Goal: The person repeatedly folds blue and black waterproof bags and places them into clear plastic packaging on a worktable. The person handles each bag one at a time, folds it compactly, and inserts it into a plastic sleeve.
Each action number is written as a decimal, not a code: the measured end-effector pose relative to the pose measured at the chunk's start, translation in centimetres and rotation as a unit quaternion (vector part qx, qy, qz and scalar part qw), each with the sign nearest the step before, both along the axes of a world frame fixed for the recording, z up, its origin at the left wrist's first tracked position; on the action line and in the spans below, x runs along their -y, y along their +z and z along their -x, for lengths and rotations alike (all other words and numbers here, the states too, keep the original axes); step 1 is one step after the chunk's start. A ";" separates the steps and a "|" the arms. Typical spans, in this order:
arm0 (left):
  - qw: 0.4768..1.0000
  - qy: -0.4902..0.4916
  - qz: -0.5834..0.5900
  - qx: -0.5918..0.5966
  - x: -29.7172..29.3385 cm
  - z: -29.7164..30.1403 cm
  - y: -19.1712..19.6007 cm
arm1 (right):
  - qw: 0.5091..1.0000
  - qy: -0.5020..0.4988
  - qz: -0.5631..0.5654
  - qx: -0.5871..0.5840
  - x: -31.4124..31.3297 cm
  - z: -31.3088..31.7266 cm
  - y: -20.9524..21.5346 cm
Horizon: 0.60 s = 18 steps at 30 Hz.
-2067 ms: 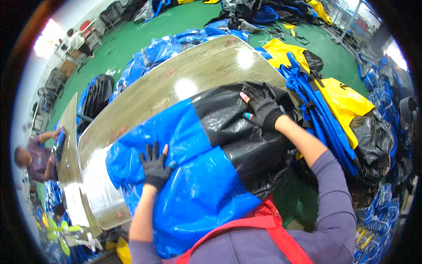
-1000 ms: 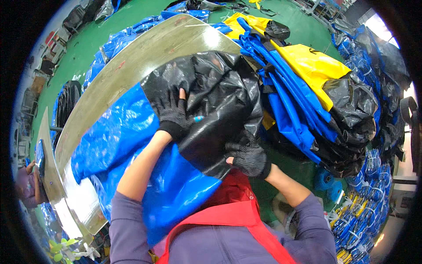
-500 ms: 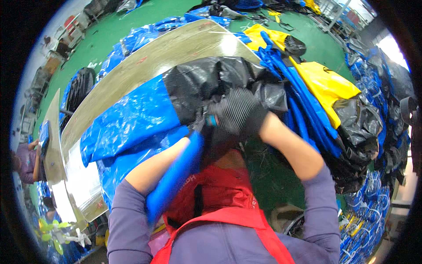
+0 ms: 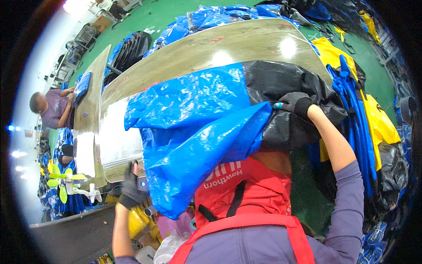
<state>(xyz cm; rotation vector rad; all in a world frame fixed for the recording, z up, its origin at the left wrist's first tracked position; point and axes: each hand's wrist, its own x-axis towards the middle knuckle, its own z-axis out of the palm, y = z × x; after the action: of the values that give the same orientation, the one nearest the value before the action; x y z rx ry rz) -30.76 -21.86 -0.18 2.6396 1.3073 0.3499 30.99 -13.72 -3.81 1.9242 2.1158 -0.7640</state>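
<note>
A large blue and black plastic bag (image 4: 189, 99) lies across the table, its blue half spread left and a loose blue flap hanging over the near edge. My right hand (image 4: 295, 105), in a dark striped glove, is closed on the bag near the seam where blue meets black. A small teal thing shows at its fingertips; I cannot make out what it is. My left hand (image 4: 132, 189), in a dark glove, is off the bag beside the table's near left corner, fingers stretched. Next to it is a small dark device (image 4: 143, 184) with a blue light.
The wood-patterned table (image 4: 176, 66) has clear sheets (image 4: 118, 132) at its left end. Blue and yellow bags (image 4: 369, 127) hang at the right edge. Blue bundles (image 4: 206, 17) lie behind. A green clip-on fan (image 4: 66, 178) stands left; a co-worker (image 4: 55, 108) holds a blue package at another table.
My hands were together at the black part. My left hand has let go and moved down left, and the blue flap is now spread out. The view has swung left.
</note>
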 end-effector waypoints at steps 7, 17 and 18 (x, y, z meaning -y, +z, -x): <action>0.884 0.242 0.195 0.349 1.3 5.5 -6.1 | 0.999 -0.041 0.000 -0.025 0.5 -0.3 -0.1; 0.818 0.159 0.322 0.450 -0.6 8.7 -7.7 | 0.998 0.017 0.046 0.026 -0.3 1.4 0.9; 0.752 0.177 0.309 0.555 -1.4 9.1 -8.4 | 0.998 0.017 0.045 0.045 -0.3 1.7 1.0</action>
<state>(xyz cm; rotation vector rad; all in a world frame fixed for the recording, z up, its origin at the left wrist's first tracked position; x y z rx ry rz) -39.89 -20.48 -8.58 1.1706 1.1174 1.0827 29.32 -13.45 -2.83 1.8369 2.0198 -0.7394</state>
